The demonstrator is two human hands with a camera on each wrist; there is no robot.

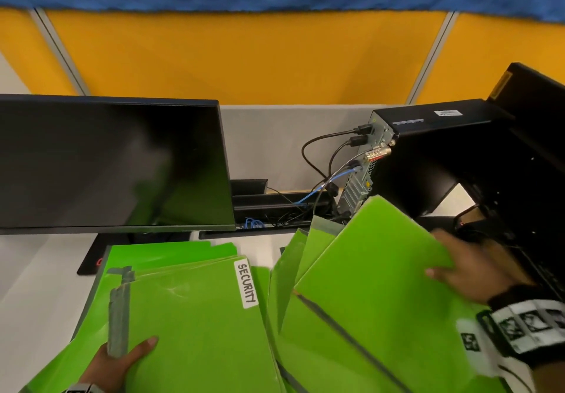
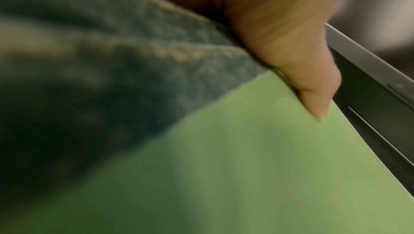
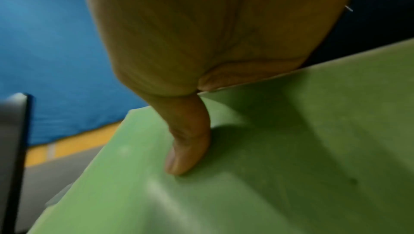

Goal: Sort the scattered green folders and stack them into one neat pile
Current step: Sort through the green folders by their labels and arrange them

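Observation:
Several green folders cover the near part of the white desk (image 1: 36, 294). A pile on the left is topped by a folder labelled SECURITY (image 1: 198, 316), with a grey clip bar along its left side. My left hand (image 1: 119, 362) grips that folder's near edge, thumb on top (image 2: 318, 103). On the right, my right hand (image 1: 470, 267) holds a tilted green folder (image 1: 373, 273) by its right edge, thumb pressed on its face (image 3: 188, 151), fingers hidden behind. More green folders (image 1: 321, 356) lie loosely under and beside it.
A dark monitor (image 1: 113, 163) stands at the back left, its base (image 1: 91, 258) on the desk. A black computer case (image 1: 452, 160) with cables (image 1: 324, 172) stands at the back right. A yellow partition (image 1: 244, 56) rises behind.

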